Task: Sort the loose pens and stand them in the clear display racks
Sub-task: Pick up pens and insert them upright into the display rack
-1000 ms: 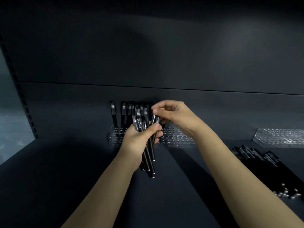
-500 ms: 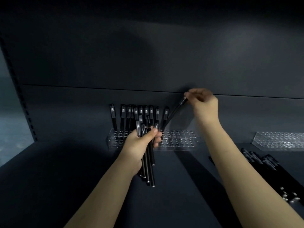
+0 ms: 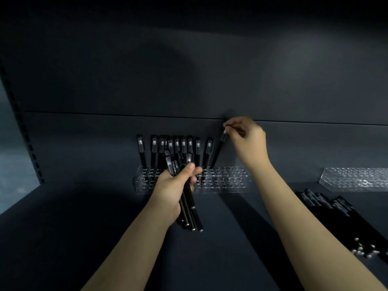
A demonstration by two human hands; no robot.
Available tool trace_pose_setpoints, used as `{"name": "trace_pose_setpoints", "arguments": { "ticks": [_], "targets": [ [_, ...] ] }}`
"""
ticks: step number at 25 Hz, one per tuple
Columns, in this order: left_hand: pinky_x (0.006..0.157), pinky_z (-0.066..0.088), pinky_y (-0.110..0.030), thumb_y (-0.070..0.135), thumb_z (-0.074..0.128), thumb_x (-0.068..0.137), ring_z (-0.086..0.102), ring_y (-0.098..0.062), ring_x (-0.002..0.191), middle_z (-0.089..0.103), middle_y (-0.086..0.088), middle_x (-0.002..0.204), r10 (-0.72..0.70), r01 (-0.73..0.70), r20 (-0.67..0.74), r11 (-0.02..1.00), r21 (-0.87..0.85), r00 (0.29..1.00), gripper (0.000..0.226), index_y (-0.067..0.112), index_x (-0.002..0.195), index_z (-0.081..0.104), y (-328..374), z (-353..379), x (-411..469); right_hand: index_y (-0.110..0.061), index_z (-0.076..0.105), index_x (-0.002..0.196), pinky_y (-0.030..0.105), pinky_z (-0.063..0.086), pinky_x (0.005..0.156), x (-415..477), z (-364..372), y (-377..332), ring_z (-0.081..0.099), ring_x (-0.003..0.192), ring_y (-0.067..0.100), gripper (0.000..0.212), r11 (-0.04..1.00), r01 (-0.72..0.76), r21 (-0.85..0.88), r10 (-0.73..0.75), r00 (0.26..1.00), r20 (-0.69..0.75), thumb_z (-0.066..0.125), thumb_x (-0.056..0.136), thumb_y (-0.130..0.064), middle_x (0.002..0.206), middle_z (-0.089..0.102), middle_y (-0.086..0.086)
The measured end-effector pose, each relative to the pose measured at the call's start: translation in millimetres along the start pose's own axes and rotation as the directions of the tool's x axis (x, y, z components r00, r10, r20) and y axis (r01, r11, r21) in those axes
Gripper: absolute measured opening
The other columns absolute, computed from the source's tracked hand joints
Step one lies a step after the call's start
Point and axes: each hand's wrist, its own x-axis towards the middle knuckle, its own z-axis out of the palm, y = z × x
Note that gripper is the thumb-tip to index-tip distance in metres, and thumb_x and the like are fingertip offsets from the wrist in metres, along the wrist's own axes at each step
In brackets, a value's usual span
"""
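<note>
Right hand (image 3: 247,141) pinches tilted pen (image 3: 217,152) by its cap; left hand (image 3: 174,185) grips spare bundle (image 3: 190,208). Risk: slanted entry misses the rack (image 3: 226,181) hole and knocks standing pens (image 3: 197,148).

Dim, shadowy — wide-angle edge distortion

Bare-skinned throughout: 2 forearms, slender, tapering to narrow wrists; left hand (image 3: 174,185) and right hand (image 3: 247,141) bare as well, fingers slim.

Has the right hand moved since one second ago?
Yes. Holding one pen, the right hand went rightward, from the bundle in the left hand to above the clear rack's right end.
</note>
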Motion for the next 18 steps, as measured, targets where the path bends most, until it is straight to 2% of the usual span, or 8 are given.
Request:
{"name": "trace_pose_setpoints", "arguments": {
  "ticks": [3, 6, 8, 10, 12, 14, 16, 18],
  "targets": [
    [0.055, 0.051, -0.019, 0.013, 0.062, 0.093, 0.065, -0.007, 0.063, 0.076, -0.006, 0.09, 0.022, -0.021, 0.026, 0.999, -0.028, 0.999, 0.022, -0.001, 0.11, 0.063, 0, 0, 0, -0.013, 0.07, 0.091, 0.007, 0.044, 0.075, -5, 8, 2, 0.065, 0.081, 0.006, 0.012, 0.988, 0.046, -0.148, -0.028, 0.992, 0.124, 0.063, 0.085, -0.006, 0.086, 0.072, -0.002],
    [0.056, 0.055, -0.024, 0.017, 0.062, 0.093, 0.07, -0.014, 0.068, 0.076, -0.005, 0.093, 0.014, -0.012, 0.045, 0.998, -0.054, 0.999, 0.026, 0.004, 0.116, 0.059, 2, 0, -3, -0.01, 0.073, 0.093, -0.001, 0.036, 0.073, -9, 12, 4, 0.058, 0.079, 0.003, 0.012, 0.971, 0.111, -0.211, -0.065, 0.974, 0.216, 0.062, 0.087, -0.008, 0.094, 0.068, 0.003],
    [0.056, 0.055, -0.026, 0.02, 0.061, 0.094, 0.071, -0.016, 0.068, 0.077, -0.003, 0.096, 0.012, -0.009, 0.051, 0.999, -0.048, 0.999, 0.025, 0.008, 0.116, 0.058, 3, -1, -4, -0.011, 0.073, 0.093, -0.001, 0.035, 0.073, -10, 12, 2, 0.055, 0.075, 0.0, 0.011, 0.971, 0.138, -0.197, -0.094, 0.972, 0.216, 0.063, 0.087, -0.01, 0.096, 0.063, 0.004],
    [0.054, 0.052, -0.021, 0.02, 0.059, 0.095, 0.068, -0.011, 0.064, 0.077, -0.003, 0.095, 0.035, -0.034, 0.044, 0.999, -0.024, 0.998, 0.026, 0.004, 0.115, 0.061, 3, -1, -4, -0.014, 0.072, 0.092, 0.004, 0.04, 0.073, -11, 12, -4, 0.057, 0.074, 0.002, 0.008, 0.979, 0.128, -0.158, -0.096, 0.975, 0.199, 0.066, 0.086, -0.015, 0.093, 0.062, 0.001],
    [0.053, 0.05, -0.017, 0.018, 0.06, 0.094, 0.066, -0.007, 0.062, 0.076, -0.007, 0.093, 0.057, -0.057, 0.021, 0.998, -0.031, 0.998, 0.023, 0.001, 0.11, 0.064, 2, 0, -2, -0.017, 0.072, 0.089, 0.016, 0.046, 0.072, -12, 14, -14, 0.058, 0.072, 0.004, 0.007, 0.996, 0.042, -0.074, -0.02, 0.96, 0.278, 0.069, 0.085, -0.022, 0.085, 0.067, -0.001],
    [0.054, 0.052, -0.017, 0.015, 0.063, 0.093, 0.068, -0.008, 0.064, 0.075, -0.01, 0.09, 0.056, -0.056, -0.003, 0.997, -0.059, 0.998, 0.018, 0.002, 0.104, 0.065, 3, 1, -1, -0.015, 0.071, 0.09, 0.021, 0.048, 0.069, -14, 16, -25, 0.059, 0.073, 0.007, 0.008, 0.985, -0.152, 0.086, 0.091, 0.867, 0.489, 0.069, 0.086, -0.021, 0.082, 0.068, 0.002],
    [0.056, 0.055, -0.019, 0.013, 0.063, 0.092, 0.071, -0.011, 0.066, 0.074, -0.009, 0.085, 0.041, -0.041, 0.001, 0.995, -0.096, 0.999, 0.014, 0.003, 0.102, 0.065, 4, 2, -2, -0.009, 0.067, 0.095, 0.021, 0.051, 0.066, -18, 18, -31, 0.059, 0.073, 0.009, 0.009, 0.909, -0.353, 0.224, 0.143, 0.766, 0.627, 0.068, 0.086, -0.01, 0.079, 0.065, 0.004],
    [0.06, 0.058, -0.023, 0.012, 0.063, 0.092, 0.074, -0.017, 0.074, 0.075, -0.011, 0.087, 0.041, -0.037, 0.027, 0.991, -0.127, 0.999, 0.017, 0.001, 0.106, 0.064, 4, 2, -2, -0.008, 0.063, 0.094, 0.021, 0.052, 0.066, -20, 18, -31, 0.061, 0.07, 0.009, 0.012, 0.84, -0.447, 0.308, 0.164, 0.749, 0.641, 0.066, 0.085, -0.001, 0.073, 0.065, 0.0]
  ]
}}
